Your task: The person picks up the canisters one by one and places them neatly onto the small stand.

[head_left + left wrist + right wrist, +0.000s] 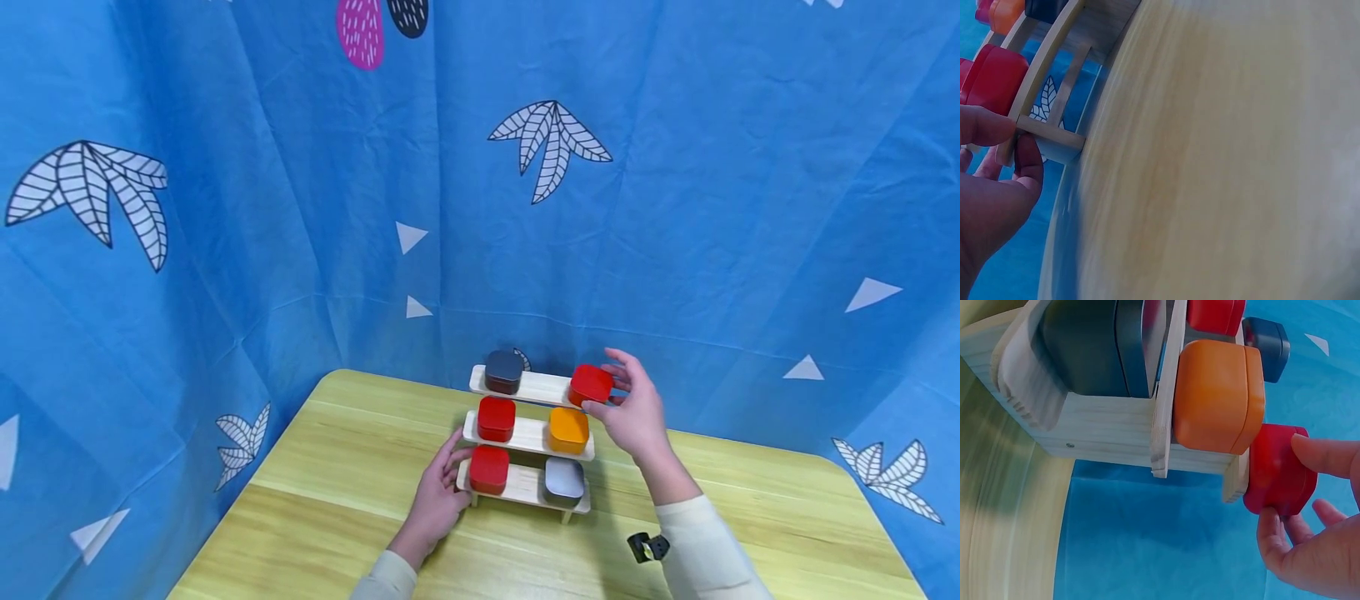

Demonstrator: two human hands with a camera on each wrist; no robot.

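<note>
A three-tier wooden rack (pixel 531 435) stands on the table. My right hand (pixel 633 410) pinches a red box (pixel 1277 467) with rounded corners at the right end of the top tier, thumb on one side and fingers on the other. A dark navy box (pixel 504 371) sits at that tier's left end. The middle tier carries a red box (pixel 497 418) and an orange box (pixel 568 429). On the bottom tier are another red box (pixel 489 469) and a grey box (pixel 564 482). My left hand (pixel 997 200) grips the rack's lower left end between thumb and fingers.
Pale wooden tabletop (pixel 337 467) extends around the rack. Behind it hangs a blue curtain (pixel 675 250) with white leaf prints, close to the top tier. A small black object (pixel 648 547) shows beside my right sleeve.
</note>
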